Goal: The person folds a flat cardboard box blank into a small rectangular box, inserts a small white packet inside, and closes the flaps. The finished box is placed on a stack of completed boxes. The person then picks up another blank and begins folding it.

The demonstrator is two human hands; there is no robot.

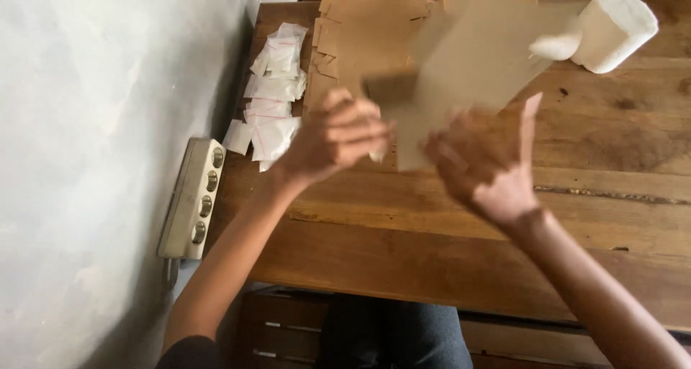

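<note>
We seem to be in a plain home workspace used for hand packing. A worn wooden plank desk (612,160) fills most of the frame, set against a bare pale wall (86,124) on the left. A power strip (193,200) sits at the wall, and small clear bags (272,99) and flat brown cardboard blanks (367,31) lie at upper centre.

Both hands raised side by side, left (338,135) fingers curled, right (489,160) fingers spread.
</note>
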